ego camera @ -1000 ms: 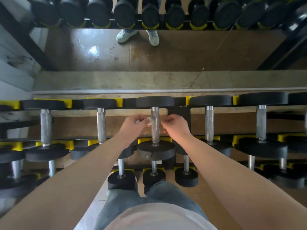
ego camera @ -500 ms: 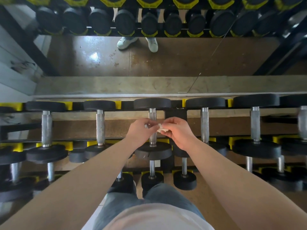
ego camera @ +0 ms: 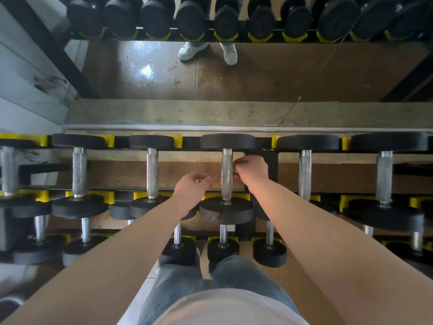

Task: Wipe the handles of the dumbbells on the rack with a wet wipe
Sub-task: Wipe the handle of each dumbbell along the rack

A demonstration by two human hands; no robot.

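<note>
The black dumbbell [ego camera: 226, 211] in the middle of the top rack row has a knurled steel handle [ego camera: 226, 174]. My right hand [ego camera: 252, 168] is pinched shut against the right side of that handle near its far end, with a pale scrap of wet wipe [ego camera: 235, 171] at its fingertips. My left hand [ego camera: 192, 186] is curled just left of the handle, clear of it, with a small white bit of wipe [ego camera: 198, 181] showing between its fingers. Most of the wipe is hidden by the fingers.
More dumbbells lie left [ego camera: 152, 174] and right [ego camera: 305, 174] on the yellow-cradled rack [ego camera: 276, 141]. Smaller ones [ego camera: 223, 252] sit on the lower tier by my knees. A mirror behind reflects white shoes [ego camera: 230, 53] and the rack.
My hands have parted: the right one moved up along the handle's right side, the left one dropped back and to the left. The view has tilted slightly.
</note>
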